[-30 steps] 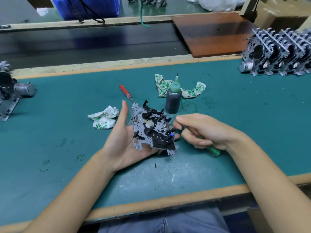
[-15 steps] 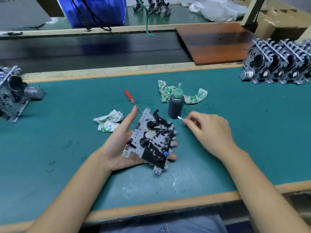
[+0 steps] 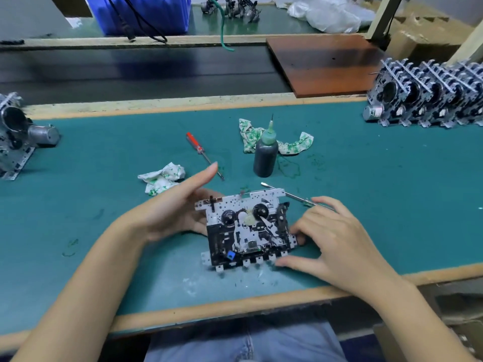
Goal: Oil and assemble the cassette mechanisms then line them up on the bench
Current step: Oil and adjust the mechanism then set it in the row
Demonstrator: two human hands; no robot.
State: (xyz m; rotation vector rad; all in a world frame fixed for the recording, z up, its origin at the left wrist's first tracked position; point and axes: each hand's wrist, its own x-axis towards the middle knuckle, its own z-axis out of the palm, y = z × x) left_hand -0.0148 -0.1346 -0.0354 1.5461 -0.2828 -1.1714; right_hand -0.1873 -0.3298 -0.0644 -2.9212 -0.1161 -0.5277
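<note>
Cassette mechanism (image 3: 247, 228) now rotated face-up, low over the bench (image 3: 392, 205), between both hands. Left hand (image 3: 180, 212) cradles it, thumb straight; right hand (image 3: 332, 239) pinches its edge (probe (image 3: 292, 195) lies behind). Ready for line-up, probably.

The bench mat (image 3: 366, 194) is teal with a tan edge, and on it lie white rags (image 3: 163, 177) blotched green and a red-handled screwdriver (image 3: 202, 154). The oil bottle (image 3: 265, 156) is dark grey with a green cap. The cassette mechanism (image 3: 247, 231) is silver and black with one small blue part; a blue bin (image 3: 146, 11) sits at upper left.
</note>
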